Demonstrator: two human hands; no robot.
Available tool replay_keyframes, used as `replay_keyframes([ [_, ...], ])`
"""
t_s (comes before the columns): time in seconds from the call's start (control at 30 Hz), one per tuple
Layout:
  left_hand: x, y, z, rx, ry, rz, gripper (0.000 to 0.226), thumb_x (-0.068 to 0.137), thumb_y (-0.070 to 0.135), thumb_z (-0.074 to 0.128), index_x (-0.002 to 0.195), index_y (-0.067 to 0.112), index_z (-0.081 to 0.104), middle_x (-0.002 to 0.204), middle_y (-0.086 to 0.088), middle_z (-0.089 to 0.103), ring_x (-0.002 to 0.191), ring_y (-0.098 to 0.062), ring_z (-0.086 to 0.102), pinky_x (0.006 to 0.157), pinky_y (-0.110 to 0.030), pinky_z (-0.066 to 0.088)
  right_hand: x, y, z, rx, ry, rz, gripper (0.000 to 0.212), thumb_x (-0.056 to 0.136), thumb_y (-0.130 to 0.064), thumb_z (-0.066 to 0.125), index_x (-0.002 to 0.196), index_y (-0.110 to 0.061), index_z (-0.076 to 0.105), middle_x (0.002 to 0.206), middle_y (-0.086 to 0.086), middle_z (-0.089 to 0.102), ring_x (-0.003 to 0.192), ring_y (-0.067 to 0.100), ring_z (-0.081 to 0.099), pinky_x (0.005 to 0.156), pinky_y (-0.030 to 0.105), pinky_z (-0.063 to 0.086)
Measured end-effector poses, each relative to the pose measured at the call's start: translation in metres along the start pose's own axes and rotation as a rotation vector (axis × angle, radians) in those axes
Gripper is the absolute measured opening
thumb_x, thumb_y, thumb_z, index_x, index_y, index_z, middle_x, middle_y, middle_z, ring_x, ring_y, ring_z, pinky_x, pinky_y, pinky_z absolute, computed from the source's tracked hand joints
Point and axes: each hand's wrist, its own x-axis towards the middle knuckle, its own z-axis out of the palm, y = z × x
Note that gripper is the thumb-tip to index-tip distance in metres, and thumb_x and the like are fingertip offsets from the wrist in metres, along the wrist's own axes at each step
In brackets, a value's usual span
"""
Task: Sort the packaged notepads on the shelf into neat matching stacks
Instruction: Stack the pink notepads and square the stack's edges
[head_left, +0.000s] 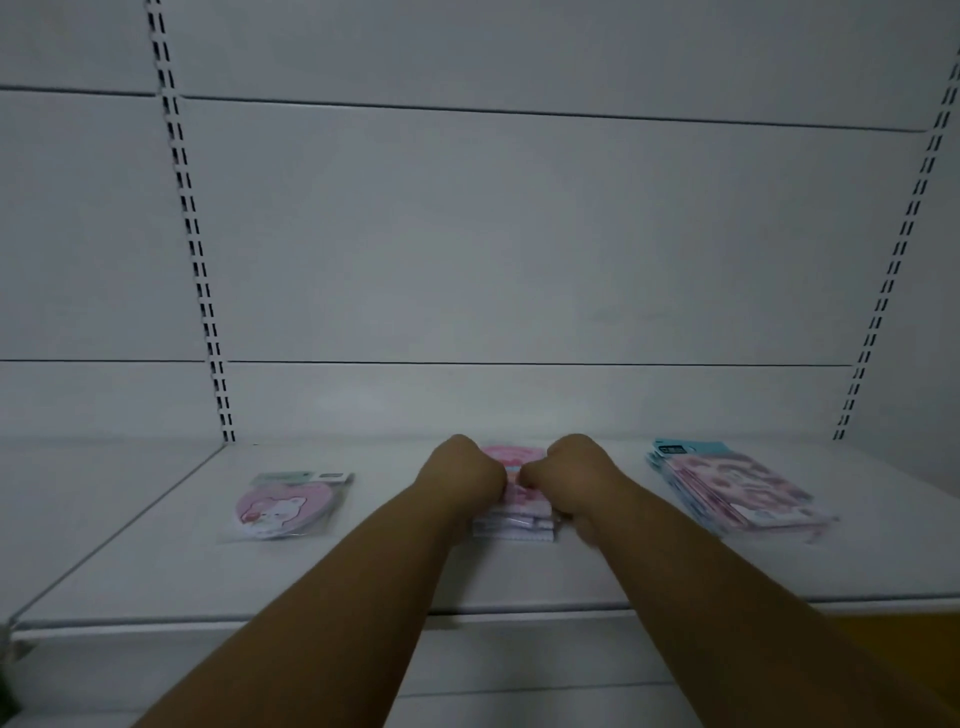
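A stack of pink packaged notepads (514, 522) lies in the middle of the white shelf (363, 577). My left hand (462, 475) grips its left side with curled fingers. My right hand (569, 475) grips its right side the same way. Both hands hide most of the stack's top. To the left lies a single round pink notepad with a bear picture (283, 506) in clear wrapping. On the right sits a fanned, uneven stack of purple-pink notepads with blue headers (737, 488).
The shelf's white back panel (519, 260) rises behind, with slotted uprights at left (195, 260) and right (893, 270). The shelf's front edge (311, 618) runs across below my forearms. A lower white ledge shows beneath it.
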Motion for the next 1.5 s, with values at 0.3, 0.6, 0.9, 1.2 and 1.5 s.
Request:
replay_keyframes([
  [0.3, -0.006, -0.012, -0.021, -0.395, -0.012, -0.029, 0.025, 0.079, -0.002, 0.074, 0.102, 0.002, 0.064, 0.094, -0.013, 0.073, 0.081, -0.03, 0.074, 0.074, -0.043, 0.062, -0.002, 0.001, -0.003, 0.555, -0.113, 0.053, 0.011, 0.086, 0.001, 0.064, 0.097, 0.001, 0.067, 0.076, 0.015, 0.071, 0.052, 0.019, 0.067, 0.042, 0.02, 0.049],
  [0.6, -0.036, -0.029, -0.011, -0.628, -0.179, 0.225, 0.043, 0.091, 0.035, 0.064, 0.13, 0.03, 0.05, 0.117, -0.001, 0.07, 0.101, -0.025, 0.072, 0.087, -0.05, 0.057, -0.034, -0.003, 0.019, 0.786, -0.184, -0.133, 0.03, 0.092, -0.022, 0.063, 0.119, -0.028, 0.054, 0.112, 0.006, 0.07, 0.099, 0.032, 0.069, 0.08, 0.056, 0.058],
  [0.9, -0.042, -0.035, -0.024, -0.454, -0.198, 0.366, 0.031, 0.101, 0.036, 0.047, 0.131, 0.031, 0.042, 0.124, 0.005, 0.064, 0.099, -0.012, 0.07, 0.079, -0.026, 0.06, -0.043, 0.001, 0.032, 0.674, -0.016, -0.288, 0.02, 0.092, -0.034, 0.059, 0.11, -0.032, 0.052, 0.111, -0.002, 0.067, 0.096, 0.02, 0.07, 0.079, 0.046, 0.061],
  [1.2, -0.045, -0.047, -0.046, -0.087, -0.244, 0.438, 0.033, 0.101, 0.024, 0.049, 0.13, 0.031, 0.035, 0.119, 0.013, 0.06, 0.095, 0.006, 0.061, 0.066, -0.007, 0.051, -0.044, 0.016, 0.011, 0.267, -0.2, -0.456, 0.043, 0.087, -0.041, 0.057, 0.125, -0.025, 0.043, 0.118, -0.004, 0.065, 0.102, 0.011, 0.069, 0.082, 0.032, 0.06],
  [1.5, -0.037, -0.043, -0.056, 0.165, -0.228, 0.439, 0.038, 0.097, 0.019, 0.056, 0.133, 0.026, 0.046, 0.125, 0.009, 0.063, 0.112, -0.009, 0.06, 0.09, -0.025, 0.048, -0.028, 0.023, -0.018, -0.083, -0.229, -0.478, 0.053, 0.079, -0.021, 0.077, 0.124, -0.03, 0.05, 0.116, -0.01, 0.068, 0.106, 0.008, 0.066, 0.091, 0.035, 0.057],
])
